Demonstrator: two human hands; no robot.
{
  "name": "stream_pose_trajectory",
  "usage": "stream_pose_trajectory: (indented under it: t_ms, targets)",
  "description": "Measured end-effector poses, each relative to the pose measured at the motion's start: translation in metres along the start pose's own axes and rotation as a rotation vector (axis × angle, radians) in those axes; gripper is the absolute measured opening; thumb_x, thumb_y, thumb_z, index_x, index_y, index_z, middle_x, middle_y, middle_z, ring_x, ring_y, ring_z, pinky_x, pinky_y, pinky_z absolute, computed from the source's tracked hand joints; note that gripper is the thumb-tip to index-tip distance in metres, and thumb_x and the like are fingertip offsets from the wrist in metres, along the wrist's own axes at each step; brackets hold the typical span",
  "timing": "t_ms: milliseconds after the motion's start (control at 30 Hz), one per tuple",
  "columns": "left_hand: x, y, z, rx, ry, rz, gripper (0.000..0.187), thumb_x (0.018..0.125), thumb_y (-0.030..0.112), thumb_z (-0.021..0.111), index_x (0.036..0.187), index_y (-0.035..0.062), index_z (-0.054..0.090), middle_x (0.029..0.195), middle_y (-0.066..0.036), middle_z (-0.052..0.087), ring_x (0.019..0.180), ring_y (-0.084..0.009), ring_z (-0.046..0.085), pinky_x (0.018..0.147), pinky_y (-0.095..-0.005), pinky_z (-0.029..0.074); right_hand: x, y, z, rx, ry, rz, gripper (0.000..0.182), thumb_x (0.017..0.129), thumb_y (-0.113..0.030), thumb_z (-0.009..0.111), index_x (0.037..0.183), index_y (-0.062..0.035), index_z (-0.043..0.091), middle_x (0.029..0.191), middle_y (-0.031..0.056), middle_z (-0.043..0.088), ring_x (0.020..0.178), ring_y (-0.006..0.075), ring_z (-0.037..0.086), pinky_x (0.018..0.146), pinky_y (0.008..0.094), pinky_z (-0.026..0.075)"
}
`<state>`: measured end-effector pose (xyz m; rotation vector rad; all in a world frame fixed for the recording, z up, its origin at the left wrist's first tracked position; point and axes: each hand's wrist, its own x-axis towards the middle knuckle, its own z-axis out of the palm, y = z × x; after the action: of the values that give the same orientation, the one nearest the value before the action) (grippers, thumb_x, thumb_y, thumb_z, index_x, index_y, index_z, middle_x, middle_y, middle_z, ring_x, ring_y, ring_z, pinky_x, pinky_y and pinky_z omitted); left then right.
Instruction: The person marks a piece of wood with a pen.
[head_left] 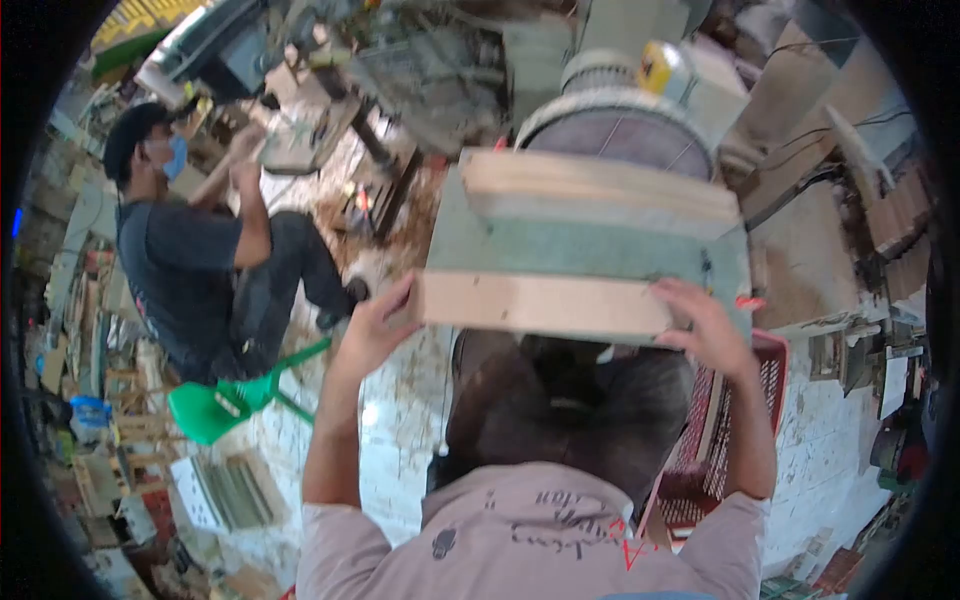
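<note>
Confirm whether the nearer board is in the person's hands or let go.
In the hands: the left hand holds one end of the board, the right hand the other. Whether the table bears it, I cannot tell.

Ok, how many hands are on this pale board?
2: your left hand at the left end of the pale board, your right hand at its right end.

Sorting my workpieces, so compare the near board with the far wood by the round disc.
The near board sits between the left hand and right hand; the far wood is untouched. The near board runs nearly level across the view; the far wood slants more. Both are long and pale.
</note>
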<state>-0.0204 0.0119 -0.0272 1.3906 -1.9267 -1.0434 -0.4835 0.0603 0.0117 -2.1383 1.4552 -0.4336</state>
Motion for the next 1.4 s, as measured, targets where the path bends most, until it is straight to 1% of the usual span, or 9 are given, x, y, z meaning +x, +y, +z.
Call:
stream_pose_trajectory:
  t_ms: [833, 900, 933, 1033, 1067, 1167, 1267, 1333, 1400]
  targets:
    - [0.033, 0.004, -0.022, 0.317, -0.213, 0.134, 0.056, 0.057, 0.004, 0.079, 0.109, -0.003, 0.058, 0.117, -0.02, 0.056, 0.111, -0.0334, 0.056, 0.092, -0.0377, 0.047, 0.002, 0.021, 0.012, 0.012, 0.022, -0.192, 0.066, 0.072, -0.011, 0.074, 0.132, -0.0057, 0.047, 0.127, 0.017, 0.05, 0.123, 0.0347, 0.045, 0.105, 0.0426, 0.037]
    - [0.03, 0.005, -0.015, 0.145, -0.21, 0.229, 0.041, 0.078, 0.005, 0.067, 0.115, -0.0064, 0.055, 0.106, -0.01, 0.058, 0.104, -0.0205, 0.058, 0.086, -0.0311, 0.049, 0.001, 0.024, 0.017, 0.026, 0.027, -0.162, 0.068, 0.07, -0.012, 0.076, 0.132, -0.0053, 0.047, 0.128, 0.0163, 0.05, 0.124, 0.0346, 0.044, 0.106, 0.0427, 0.036]
    - [0.037, -0.019, -0.031, 0.412, -0.334, 0.279, 0.041, 0.091, 0.022, 0.064, 0.129, 0.0116, 0.053, 0.113, -0.011, 0.058, 0.112, -0.0225, 0.053, 0.09, -0.0413, 0.048, 0.001, 0.026, 0.018, 0.025, 0.052, -0.124, 0.068, 0.07, -0.012, 0.076, 0.132, -0.0053, 0.047, 0.128, 0.0163, 0.05, 0.124, 0.0346, 0.044, 0.106, 0.0427, 0.036]
    - [0.031, -0.018, -0.029, 0.246, -0.315, 0.224, 0.042, 0.088, 0.015, 0.067, 0.126, 0.0032, 0.053, 0.115, -0.009, 0.057, 0.108, -0.0216, 0.055, 0.089, -0.0351, 0.048, -0.002, 0.027, 0.027, 0.087, 0.05, -0.146, 0.069, 0.069, -0.012, 0.077, 0.132, -0.0049, 0.047, 0.131, 0.0187, 0.047, 0.125, 0.0352, 0.043, 0.107, 0.0418, 0.035]
    - [0.036, -0.038, -0.032, -0.205, -0.244, -0.198, 0.044, 0.088, 0.015, 0.068, 0.127, 0.0018, 0.053, 0.118, -0.009, 0.057, 0.109, -0.023, 0.056, 0.09, -0.0348, 0.048, -0.004, 0.024, 0.032, 0.018, 0.172, -0.123, 0.069, 0.07, -0.014, 0.077, 0.132, -0.0047, 0.048, 0.131, 0.0202, 0.047, 0.126, 0.0358, 0.043, 0.107, 0.0413, 0.034]
    - [0.019, -0.02, -0.021, 0.285, -0.161, 0.25, 0.044, 0.088, 0.017, 0.068, 0.127, 0.0031, 0.052, 0.118, -0.01, 0.057, 0.107, -0.0242, 0.056, 0.089, -0.0372, 0.048, -0.017, 0.004, 0.041, 0.014, 0.401, -0.03, 0.065, 0.074, -0.018, 0.074, 0.132, -0.004, 0.048, 0.13, 0.0231, 0.046, 0.124, 0.0373, 0.043, 0.106, 0.0413, 0.035]
    - [-0.001, 0.013, -0.003, 0.142, 0.143, -0.047, 0.038, 0.086, 0.013, 0.069, 0.12, 0.0033, 0.056, 0.112, -0.013, 0.059, 0.101, -0.0265, 0.058, 0.084, -0.0396, 0.049, -0.023, -0.002, 0.049, 0.189, 0.592, 0.13, 0.056, 0.081, -0.022, 0.068, 0.13, -0.0028, 0.049, 0.125, 0.0242, 0.047, 0.12, 0.0383, 0.046, 0.102, 0.0424, 0.038]
    - [0.006, -0.068, -0.006, -0.47, 0.14, -0.093, 0.046, 0.09, 0.021, 0.064, 0.124, -0.0087, 0.053, 0.121, -0.018, 0.058, 0.105, -0.0234, 0.06, 0.087, -0.0305, 0.05, -0.023, -0.003, 0.064, 0.282, 0.703, 0.271, 0.046, 0.086, -0.023, 0.061, 0.125, -0.0008, 0.052, 0.117, 0.0238, 0.052, 0.113, 0.0385, 0.05, 0.097, 0.0433, 0.041]
    - [-0.006, -0.035, -0.001, -0.342, 0.167, -0.175, 0.046, 0.097, 0.024, 0.054, 0.129, -0.0092, 0.049, 0.119, -0.016, 0.059, 0.104, -0.0194, 0.06, 0.087, -0.03, 0.049, -0.021, -0.006, 0.067, 0.346, 0.729, 0.359, 0.037, 0.088, -0.02, 0.058, 0.118, 0.0013, 0.056, 0.107, 0.0227, 0.057, 0.106, 0.0384, 0.054, 0.093, 0.0432, 0.043]
